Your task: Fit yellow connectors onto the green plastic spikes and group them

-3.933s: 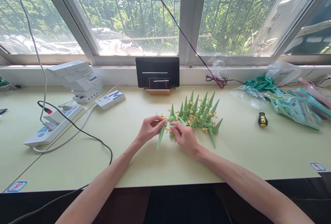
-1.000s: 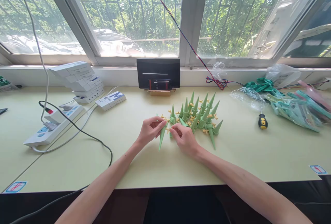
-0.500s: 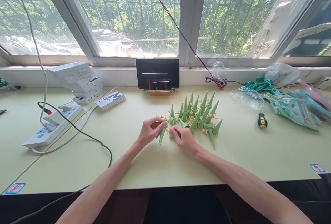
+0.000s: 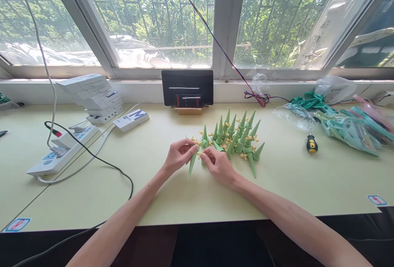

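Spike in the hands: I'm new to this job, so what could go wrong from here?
The spike, pinched only near its top by the left hand, could slip and fall. The small yellow fitting at the right hand could drop into the pile of spikes beside it; that hand might also topple them.

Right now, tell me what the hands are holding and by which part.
The left hand pinches a green cone spike by its wide top end, tip toward the person. The right hand pinches a small yellow fitting at that same end.
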The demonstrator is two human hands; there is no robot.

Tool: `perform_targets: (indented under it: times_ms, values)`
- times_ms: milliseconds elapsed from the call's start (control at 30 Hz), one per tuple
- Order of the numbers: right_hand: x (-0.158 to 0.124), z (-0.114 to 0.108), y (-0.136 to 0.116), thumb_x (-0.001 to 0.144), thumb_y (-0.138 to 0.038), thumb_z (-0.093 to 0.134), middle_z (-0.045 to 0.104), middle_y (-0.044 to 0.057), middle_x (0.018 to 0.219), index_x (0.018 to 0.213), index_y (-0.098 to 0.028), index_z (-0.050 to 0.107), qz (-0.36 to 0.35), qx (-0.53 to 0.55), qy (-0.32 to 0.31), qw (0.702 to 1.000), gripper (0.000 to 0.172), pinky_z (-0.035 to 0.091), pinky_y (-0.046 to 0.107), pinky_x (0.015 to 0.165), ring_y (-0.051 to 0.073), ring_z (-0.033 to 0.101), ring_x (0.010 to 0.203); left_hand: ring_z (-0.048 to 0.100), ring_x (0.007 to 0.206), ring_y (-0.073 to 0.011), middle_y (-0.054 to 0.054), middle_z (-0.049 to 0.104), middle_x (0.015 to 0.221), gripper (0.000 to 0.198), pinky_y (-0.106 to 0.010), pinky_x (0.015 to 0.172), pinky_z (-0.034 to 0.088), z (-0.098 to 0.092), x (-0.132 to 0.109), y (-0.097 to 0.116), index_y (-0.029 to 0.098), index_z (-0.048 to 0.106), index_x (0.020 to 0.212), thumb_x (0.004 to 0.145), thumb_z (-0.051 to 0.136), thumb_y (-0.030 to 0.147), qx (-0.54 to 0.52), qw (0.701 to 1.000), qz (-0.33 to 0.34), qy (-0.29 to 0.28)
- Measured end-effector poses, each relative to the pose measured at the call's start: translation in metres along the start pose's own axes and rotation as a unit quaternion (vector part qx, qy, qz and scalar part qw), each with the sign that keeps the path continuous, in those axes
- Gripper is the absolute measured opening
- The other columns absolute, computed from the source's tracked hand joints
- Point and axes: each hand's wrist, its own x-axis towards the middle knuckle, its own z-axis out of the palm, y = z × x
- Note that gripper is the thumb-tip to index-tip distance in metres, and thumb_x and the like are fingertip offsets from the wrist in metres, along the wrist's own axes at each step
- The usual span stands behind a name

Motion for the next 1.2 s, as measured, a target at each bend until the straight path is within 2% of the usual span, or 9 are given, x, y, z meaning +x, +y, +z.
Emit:
perform_targets:
  times_ms: [133,400,567,700,933,1200]
  values:
    - [-0.0003,0.0007,0.0013,0.098,-0.043,0.048,0.043,-0.005,0.057,0.085,-0.022,0.050,-0.002,0.008,-0.004,1.000,0.025,0.028,0.027,0.049,0.013,0.037,0.050,0.046,0.037,-0.0065,0.003,0.054,0.052,0.029,-0.019,0.034,0.036,0.0007,0.0002,0.0016,0.015,0.066,0.083,0.083,0.072,0.044,0.007,1.000,0.001,0.001]
    - [0.0001,0.0011,0.0023,0.100,-0.044,0.043,0.047,-0.003,0.058,0.074,-0.023,0.047,-0.010,0.002,0.005,1.000,0.034,0.032,0.028,0.050,0.014,0.040,0.051,0.048,0.045,-0.0076,0.002,0.055,0.059,0.027,-0.020,0.039,0.039,-0.0009,-0.0014,-0.0030,0.015,0.067,0.093,0.082,0.073,0.039,0.011,1.000,0.007,-0.020]
    - [0.0003,0.0009,0.0023,0.102,-0.046,0.036,0.046,-0.002,0.054,0.067,-0.023,0.045,-0.004,-0.001,0.006,1.000,0.043,0.033,0.029,0.050,0.014,0.041,0.049,0.059,0.063,-0.0119,-0.005,0.064,0.079,0.029,-0.023,0.054,0.051,-0.0011,-0.0015,-0.0028,0.014,0.068,0.097,0.081,0.074,0.038,0.021,0.999,0.035,-0.034]
    - [0.0014,0.0008,0.0027,0.103,-0.049,0.032,0.047,-0.002,0.054,0.063,-0.022,0.045,0.001,-0.008,0.013,1.000,0.049,0.033,0.030,0.051,0.014,0.042,0.048,0.060,0.073,-0.0132,-0.009,0.066,0.095,0.032,-0.025,0.063,0.054,-0.0006,-0.0012,-0.0017,0.014,0.068,0.104,0.080,0.074,0.034,0.048,0.996,0.057,-0.057]
    - [0.0023,0.0017,0.0033,0.103,-0.052,0.030,0.049,0.000,0.053,0.060,-0.022,0.046,0.006,-0.008,0.030,1.000,0.055,0.033,0.031,0.052,0.015,0.044,0.048,0.059,0.081,-0.0132,-0.010,0.061,0.107,0.036,-0.024,0.067,0.054,-0.0006,-0.0018,-0.0020,0.018,0.065,0.114,0.081,0.074,0.029,0.092,0.987,0.095,-0.089]
    - [0.0016,0.0026,0.0058,0.102,-0.051,0.034,0.047,-0.002,0.054,0.062,-0.021,0.048,0.019,0.003,0.030,0.999,0.053,0.030,0.029,0.052,0.014,0.040,0.049,0.061,0.081,-0.0130,-0.009,0.062,0.105,0.038,-0.021,0.061,0.055,0.0004,-0.0016,-0.0014,0.018,0.066,0.118,0.081,0.072,0.024,0.129,0.979,0.116,-0.104]
